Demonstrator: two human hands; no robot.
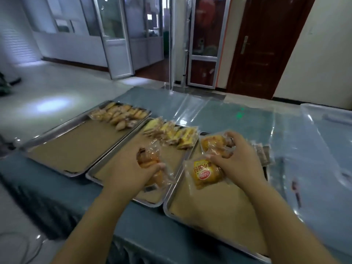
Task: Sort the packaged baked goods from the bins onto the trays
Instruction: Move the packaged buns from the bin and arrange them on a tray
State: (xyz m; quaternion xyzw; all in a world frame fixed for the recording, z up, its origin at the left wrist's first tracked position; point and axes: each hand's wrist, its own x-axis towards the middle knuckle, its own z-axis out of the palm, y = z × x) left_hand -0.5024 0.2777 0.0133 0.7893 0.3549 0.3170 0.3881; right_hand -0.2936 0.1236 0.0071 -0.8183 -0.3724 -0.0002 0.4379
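left hand (131, 168): closed round a clear bread packet (152, 164), thumb over its front, fingers underneath; held over the middle tray (106, 176), near that tray's front half
bread packet: golden bun inside, wrapper crinkled, barcode end pointing toward the person below the hand; cannot tell if it touches the tray liner
right hand (236, 159): fingers spread and curled, pinching down on two packets at once over the right tray (190, 216)
yellow-label packet (205, 174): under the right hand's thumb side, lies flat on the brown liner, red and yellow logo up, just left of the wrist
far bun packet (215, 143): under the right fingertips, beyond the yellow-label packet, touching or overlapping it
dark packets (262, 153): right of the right hand, at the right tray's far edge, blurred, contents unclear
yellow cake packets (171, 134): row across the far end of the middle tray, beyond the left hand and between both hands
left tray (57, 141): well left of the left hand, brown liner mostly bare
small pastry packets (120, 115): bunched at the left tray's far end
clear bin (327, 119): far right of the right hand, on the table, transparent wall only
table (144, 225): blue-green cover with clear plastic sheet, all three trays side by side on it
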